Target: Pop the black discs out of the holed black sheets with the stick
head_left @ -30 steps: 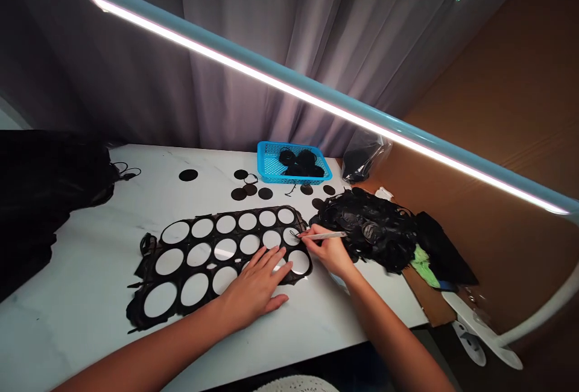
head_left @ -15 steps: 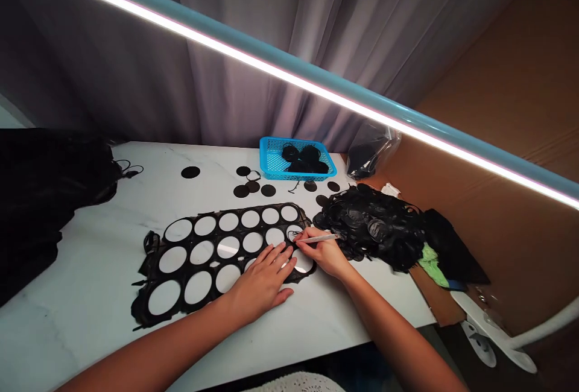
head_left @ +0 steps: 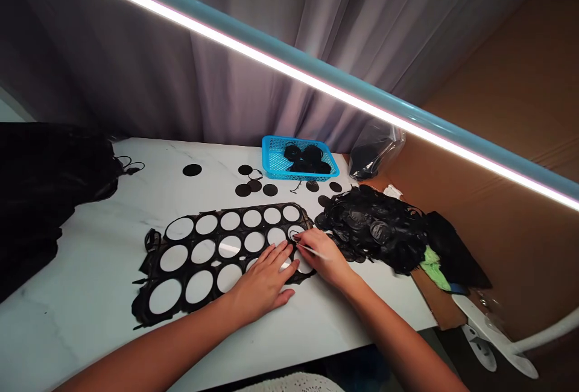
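A black sheet with rows of round holes [head_left: 183,295] lies on the white marbled table, pale surface showing through the holes. My left hand [head_left: 265,277] rests flat on its right part, fingers stretched, covering some holes in the front row. In my right hand [head_left: 332,262] is a slim, pale pen-like tool [head_left: 313,251], pinched between thumb and fingers. Its exact kind is too small to make out. The fingertips are at the sheet's right end, beside a middle-row hole where a thin black curled strip [head_left: 294,234] shows.
Several black discs [head_left: 192,170] lie behind the sheet. A blue basket [head_left: 266,166] holds black pieces. To the right are a heap of black scraps [head_left: 377,226] and a clear bag [head_left: 377,148]. Black material [head_left: 49,199] covers the left side. A lit tube lamp [head_left: 289,66] crosses overhead.
My right hand has turned and shifted slightly, and the tool now points down toward the front right. The left hand stays flat on the sheet. The view has shifted a little.
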The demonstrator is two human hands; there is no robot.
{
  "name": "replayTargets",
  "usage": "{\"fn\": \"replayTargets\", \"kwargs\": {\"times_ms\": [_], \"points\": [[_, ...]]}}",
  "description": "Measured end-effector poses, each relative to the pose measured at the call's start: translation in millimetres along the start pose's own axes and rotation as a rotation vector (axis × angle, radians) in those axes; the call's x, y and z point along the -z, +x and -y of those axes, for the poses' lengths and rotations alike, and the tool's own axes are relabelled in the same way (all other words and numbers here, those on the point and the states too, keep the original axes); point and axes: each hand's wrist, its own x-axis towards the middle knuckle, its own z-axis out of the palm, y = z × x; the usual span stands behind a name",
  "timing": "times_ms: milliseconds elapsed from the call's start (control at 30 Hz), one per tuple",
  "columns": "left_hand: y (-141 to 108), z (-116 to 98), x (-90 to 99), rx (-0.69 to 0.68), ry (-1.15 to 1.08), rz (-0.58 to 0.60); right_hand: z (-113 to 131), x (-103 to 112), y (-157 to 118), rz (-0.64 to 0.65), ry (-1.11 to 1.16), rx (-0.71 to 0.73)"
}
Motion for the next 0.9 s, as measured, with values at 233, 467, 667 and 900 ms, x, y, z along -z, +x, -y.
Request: {"fn": "replayTargets", "kwargs": {"times_ms": [233, 467, 667, 900], "points": [[-1, 1, 5.8, -0.018, -0.034, 0.014, -43, 44, 29, -0.36, -0.35, -0.185], [8, 4, 16.6, -0.031, -0.127, -0.024, -58, 58, 61, -0.352, 0.184, -0.243], [29, 20, 9.0, 0.102, 0.019, -0.066, -37, 19, 58, -0.084, 0.391, -0.201], [24, 21, -3.4, 0.09, 0.039, -0.085, -35, 14, 57, 0.02, 0.446, -0.2]]}}
